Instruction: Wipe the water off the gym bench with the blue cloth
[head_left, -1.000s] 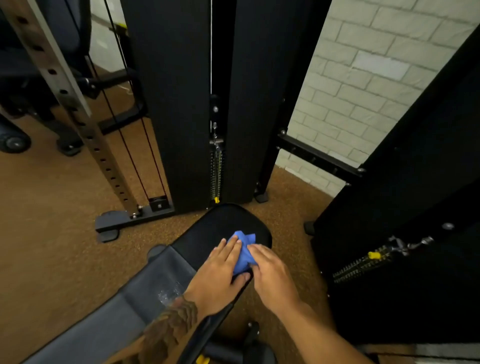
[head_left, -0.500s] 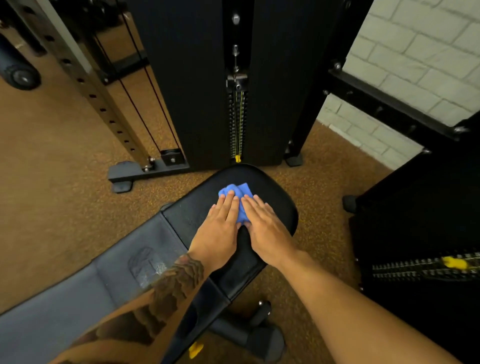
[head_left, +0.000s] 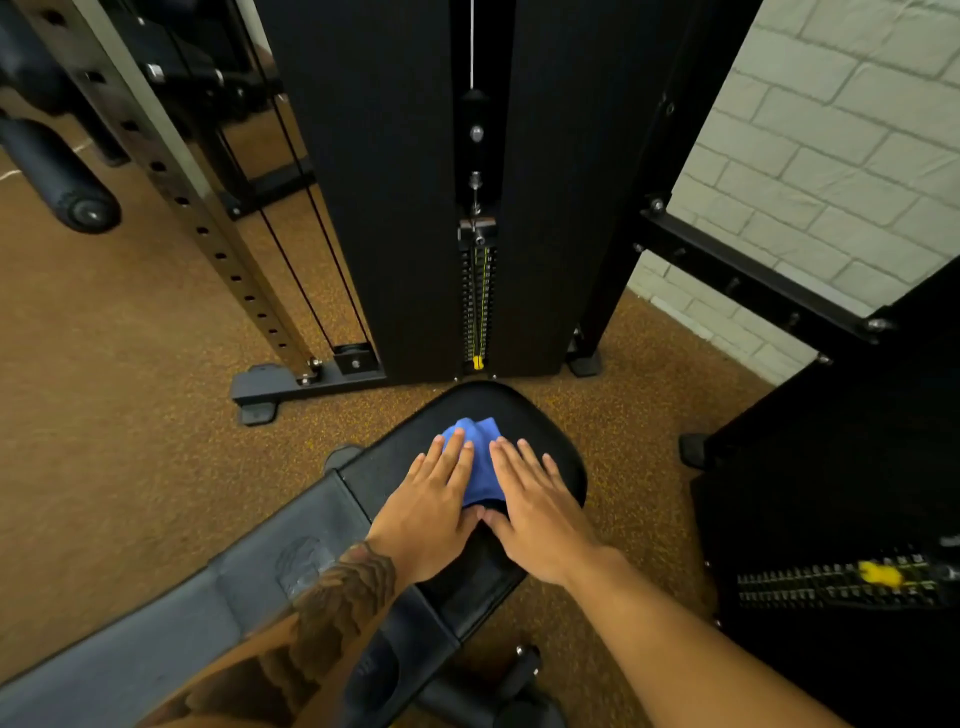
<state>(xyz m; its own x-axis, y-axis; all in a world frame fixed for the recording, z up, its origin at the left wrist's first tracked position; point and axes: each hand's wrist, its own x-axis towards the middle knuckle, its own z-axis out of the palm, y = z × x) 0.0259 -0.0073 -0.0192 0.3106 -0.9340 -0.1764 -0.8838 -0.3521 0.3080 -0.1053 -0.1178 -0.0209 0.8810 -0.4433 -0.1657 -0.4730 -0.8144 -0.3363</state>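
Hands: my left hand (head_left: 428, 512) and right hand (head_left: 540, 506) lie flat, side by side, pressing the cloth (head_left: 480, 457).
Cloth: bunched on the bench (head_left: 524, 415) seat.
Risk: I'd guess bunching lets it smear, missing water.

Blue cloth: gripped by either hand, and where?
Not gripped. The left hand and right hand lie flat, fingers straight, pressing the crumpled blue cloth onto the black padded gym bench, one over each side of it.

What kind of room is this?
Most likely a gym: there's a padded bench, a cable machine's weight stack, and a steel upright with a row of holes.
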